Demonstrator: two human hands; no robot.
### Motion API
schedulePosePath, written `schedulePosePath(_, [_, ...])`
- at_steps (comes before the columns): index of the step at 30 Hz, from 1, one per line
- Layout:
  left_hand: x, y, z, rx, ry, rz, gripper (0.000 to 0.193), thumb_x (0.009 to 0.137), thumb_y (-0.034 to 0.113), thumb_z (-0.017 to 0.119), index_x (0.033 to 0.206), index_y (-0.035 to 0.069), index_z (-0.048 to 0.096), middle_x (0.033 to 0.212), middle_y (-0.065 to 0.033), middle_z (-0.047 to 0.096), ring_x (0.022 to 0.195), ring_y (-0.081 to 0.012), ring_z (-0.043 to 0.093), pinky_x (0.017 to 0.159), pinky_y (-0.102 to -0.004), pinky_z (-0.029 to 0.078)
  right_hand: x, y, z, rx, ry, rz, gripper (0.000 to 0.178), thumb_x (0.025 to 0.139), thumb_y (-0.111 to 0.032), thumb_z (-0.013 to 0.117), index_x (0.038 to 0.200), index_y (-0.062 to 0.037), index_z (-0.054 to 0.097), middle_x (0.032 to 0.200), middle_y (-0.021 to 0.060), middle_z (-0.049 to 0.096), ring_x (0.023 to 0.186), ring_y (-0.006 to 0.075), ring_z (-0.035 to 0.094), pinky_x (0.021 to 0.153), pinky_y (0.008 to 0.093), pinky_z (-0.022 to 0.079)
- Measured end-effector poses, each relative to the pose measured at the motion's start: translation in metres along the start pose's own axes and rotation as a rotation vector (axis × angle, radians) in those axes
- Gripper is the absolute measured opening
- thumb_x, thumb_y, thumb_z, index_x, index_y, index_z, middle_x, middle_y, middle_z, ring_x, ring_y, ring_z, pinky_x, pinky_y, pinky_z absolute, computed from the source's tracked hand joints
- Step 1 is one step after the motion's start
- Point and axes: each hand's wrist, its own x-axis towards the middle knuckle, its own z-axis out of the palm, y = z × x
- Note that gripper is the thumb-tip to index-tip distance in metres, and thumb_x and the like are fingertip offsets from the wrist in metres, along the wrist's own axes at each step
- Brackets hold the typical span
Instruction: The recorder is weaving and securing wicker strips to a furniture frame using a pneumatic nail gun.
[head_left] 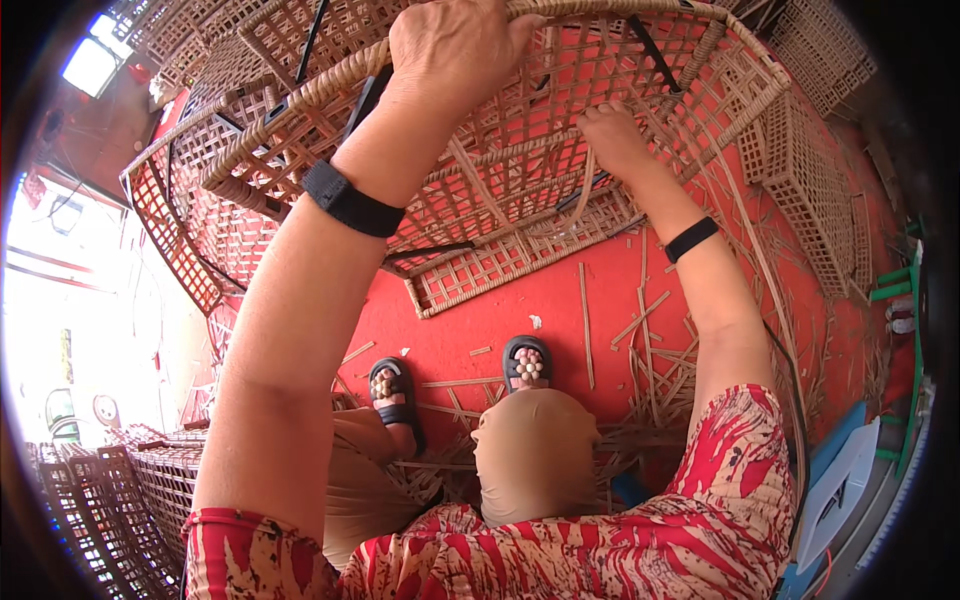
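A large open-weave wicker basket [500,160] with black frame bars is tilted up in front of me. My left hand [455,45] is wrapped over its thick braided rim [350,85] at the top, gripping it. Inside the basket, on the right, my right hand [615,138] is closed, fingers pinched at a wicker strand [586,185]. That strand curves down from the fingers toward the lower woven edge [530,250]. Long loose strands [745,225] trail down along the basket's right side. The fingertips of both hands are partly hidden.
Cut wicker scraps [650,340] litter the red floor [470,325]. More woven baskets stand at the right [805,190] and lower left [110,510]. A green metal frame [912,350] and a pale plastic container [838,490] are at the far right.
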Motion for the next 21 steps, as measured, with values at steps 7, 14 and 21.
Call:
schedulePosePath(7, [0.0,0.001,0.0,0.01,0.007,-0.003,0.044,0.094,0.045,0.057,0.088,0.001,0.062,0.079,-0.0219,0.069,0.076,-0.039,0.069,0.07,-0.0485,0.053,-0.001,0.007,0.009,0.315,0.076,0.068,0.019,0.082,0.0,0.062,0.1,-0.0024,0.063,0.094,0.012,0.065,0.097,0.0331,0.062,0.092,0.0444,0.044])
schedulePosePath(14, [0.001,0.001,-0.002,0.008,0.011,0.008,0.044,0.094,0.044,0.056,0.087,0.0,0.062,0.077,-0.0217,0.069,0.075,-0.0385,0.069,0.069,-0.0478,0.053,-0.003,-0.013,0.003,0.12,0.136,0.108,0.011,0.084,-0.007,0.063,0.095,-0.0045,0.066,0.093,0.0092,0.066,0.097,0.0281,0.061,0.092,0.0409,0.042])
schedulePosePath(21, [0.002,0.003,0.002,0.017,0.02,0.003,0.043,0.094,0.043,0.056,0.086,0.0,0.063,0.077,-0.0217,0.069,0.074,-0.0375,0.069,0.068,-0.0471,0.053,-0.002,-0.009,0.011,0.056,0.184,0.058,0.02,0.076,0.0,0.067,0.096,-0.0028,0.065,0.093,0.0117,0.067,0.093,0.0295,0.059,0.093,0.0422,0.039])
